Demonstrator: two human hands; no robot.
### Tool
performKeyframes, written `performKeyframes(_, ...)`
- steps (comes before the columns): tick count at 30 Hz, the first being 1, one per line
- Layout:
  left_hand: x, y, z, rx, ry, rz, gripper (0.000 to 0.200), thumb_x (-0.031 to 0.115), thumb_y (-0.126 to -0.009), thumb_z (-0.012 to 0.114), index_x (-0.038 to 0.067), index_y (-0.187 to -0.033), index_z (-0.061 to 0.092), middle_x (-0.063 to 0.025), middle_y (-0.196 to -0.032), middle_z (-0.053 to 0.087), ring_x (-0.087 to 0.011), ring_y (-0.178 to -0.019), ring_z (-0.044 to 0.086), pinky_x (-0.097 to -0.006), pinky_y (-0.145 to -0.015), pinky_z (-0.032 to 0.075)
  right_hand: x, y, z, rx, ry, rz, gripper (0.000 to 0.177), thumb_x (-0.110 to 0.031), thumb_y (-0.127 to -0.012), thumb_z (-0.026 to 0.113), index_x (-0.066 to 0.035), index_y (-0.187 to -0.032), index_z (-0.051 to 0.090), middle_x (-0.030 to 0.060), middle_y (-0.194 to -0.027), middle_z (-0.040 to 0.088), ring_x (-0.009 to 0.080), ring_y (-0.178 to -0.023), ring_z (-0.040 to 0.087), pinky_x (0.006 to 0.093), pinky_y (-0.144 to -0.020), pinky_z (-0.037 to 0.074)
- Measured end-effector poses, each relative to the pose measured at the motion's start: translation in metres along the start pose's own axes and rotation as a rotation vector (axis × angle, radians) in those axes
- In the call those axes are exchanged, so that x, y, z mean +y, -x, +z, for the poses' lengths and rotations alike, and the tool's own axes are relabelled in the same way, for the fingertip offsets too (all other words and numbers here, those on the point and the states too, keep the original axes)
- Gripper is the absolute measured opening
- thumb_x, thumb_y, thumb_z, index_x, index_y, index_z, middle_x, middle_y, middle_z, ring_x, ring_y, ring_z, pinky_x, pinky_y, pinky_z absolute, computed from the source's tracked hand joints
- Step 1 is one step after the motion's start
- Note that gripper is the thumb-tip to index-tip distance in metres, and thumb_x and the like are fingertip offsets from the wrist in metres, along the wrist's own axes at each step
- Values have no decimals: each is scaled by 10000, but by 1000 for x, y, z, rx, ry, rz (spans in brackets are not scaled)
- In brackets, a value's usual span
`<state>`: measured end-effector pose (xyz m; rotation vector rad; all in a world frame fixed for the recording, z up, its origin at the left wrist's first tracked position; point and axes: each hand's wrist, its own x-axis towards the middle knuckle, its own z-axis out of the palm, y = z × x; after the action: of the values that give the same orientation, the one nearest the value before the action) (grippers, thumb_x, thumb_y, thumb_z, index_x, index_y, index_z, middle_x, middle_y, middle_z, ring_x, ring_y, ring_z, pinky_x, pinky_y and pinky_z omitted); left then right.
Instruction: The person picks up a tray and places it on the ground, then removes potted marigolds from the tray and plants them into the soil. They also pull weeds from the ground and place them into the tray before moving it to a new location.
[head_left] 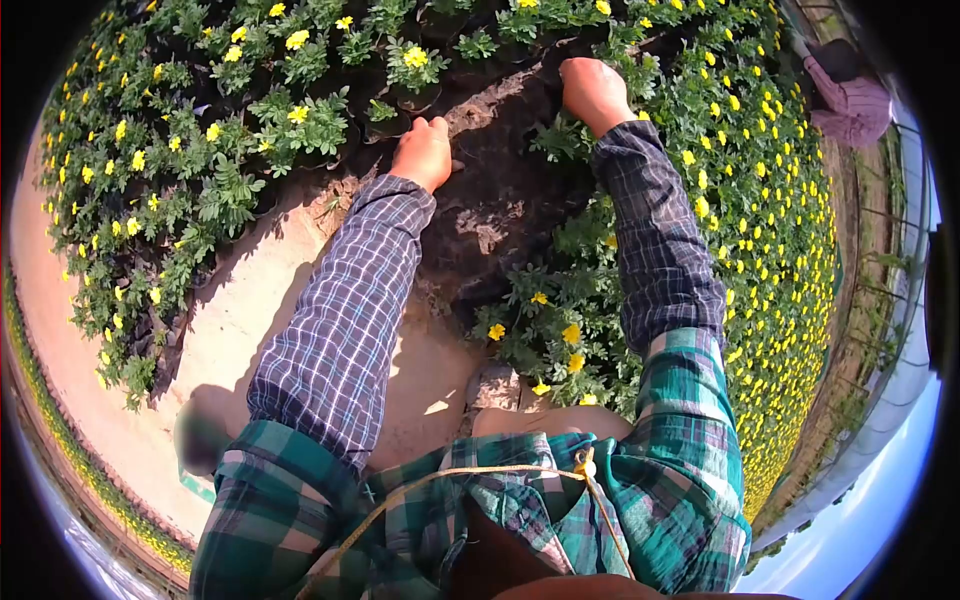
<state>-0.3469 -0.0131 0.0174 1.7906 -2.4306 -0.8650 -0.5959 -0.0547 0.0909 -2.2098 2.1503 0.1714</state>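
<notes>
My left hand [422, 153] is closed, with its fingers curled down beside a small seedling [380, 111] in a dark pot. Anything pinched in it is hidden. Farther out on the right, my right hand [592, 92] makes a fist at the edge of the leafy plants, and its grip is concealed behind the knuckles. Between the two hands lies a strip of dark soil and black sheeting [500, 200]. A yellow-flowered plant, which looks like a marigold [415, 62], grows in a dark pot just beyond my left hand.
Dense yellow-flowered plants [770, 230] spread along the right, and more potted ones [220, 190] fill the left. Pale bare ground [240, 290] runs below the left plants. At the upper right another person [850, 95] in a pink top bends near the bed.
</notes>
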Motion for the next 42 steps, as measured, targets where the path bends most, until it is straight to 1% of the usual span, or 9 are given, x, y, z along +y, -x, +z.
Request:
performKeyframes(4,-21,28,-9,-1,118,185,336,123,-789,681,2,-1045,499,-219,-1080,530,-409,-1080,511,-424,-876,458,4,-38,21,-100,-34,-30,177,-102,-762,530,-49,-854,671,186,-867,657,357,-874,628,429,-769,507)
performKeyframes(8,-54,104,-44,9,383,278,243,108,-798,682,26,-948,510,-142,-955,547,-309,-889,558,-374,-771,470,-10,8,-31,322,-694,134,226,-193,-823,592,-46,-978,667,179,-865,671,295,-781,662,356,-700,528)
performKeyframes(10,-85,152,-52,-128,548,190,198,90,-795,681,23,-881,516,-122,-866,538,-265,-782,559,-352,-715,473,-17,43,-39,172,-1197,226,160,-61,-877,566,15,-1000,635,73,-812,655,110,-673,635,237,-602,523)
performKeyframes(13,-142,221,-60,-289,605,16,170,72,-793,676,8,-834,523,-111,-810,534,-227,-737,559,-338,-680,475,-19,90,-28,-57,-1378,289,154,-50,-872,595,55,-982,615,85,-804,648,127,-669,639,239,-612,534)
performKeyframes(16,-178,280,-93,-394,384,-39,180,74,-790,682,5,-843,524,-91,-807,527,-189,-728,553,-303,-662,468,-22,103,-25,-198,-1331,347,153,-51,-862,602,50,-975,617,75,-798,649,117,-669,638,246,-597,532)
performKeyframes(22,-243,394,-115,-365,481,-386,170,66,-802,667,12,-884,529,-74,-803,540,-139,-702,564,-278,-639,473,-8,79,-44,387,-694,243,165,-102,-840,570,-4,-953,640,107,-750,665,173,-688,665,301,-597,517)
performKeyframes(26,-293,456,-58,-257,824,-547,145,67,-844,634,30,-926,520,-54,-778,588,-117,-657,579,-263,-605,483,-48,106,-60,-290,-837,342,149,-107,-826,562,-31,-927,642,156,-780,673,290,-772,664,376,-689,518)
performKeyframes(29,-283,441,-68,-373,965,-810,133,68,-870,599,27,-962,513,-45,-781,584,-117,-690,580,-266,-628,487,-54,129,-1,-19,-227,164,255,-66,-823,530,-27,-1071,579,224,-858,638,371,-879,621,443,-790,497)
performKeyframes(42,-290,473,-71,-331,929,-657,170,116,-901,568,28,-1018,482,-32,-797,568,-98,-706,536,-249,-616,458,-56,112,15,75,-311,-43,215,-66,-764,604,-33,-977,588,210,-909,608,404,-888,576,460,-762,466)
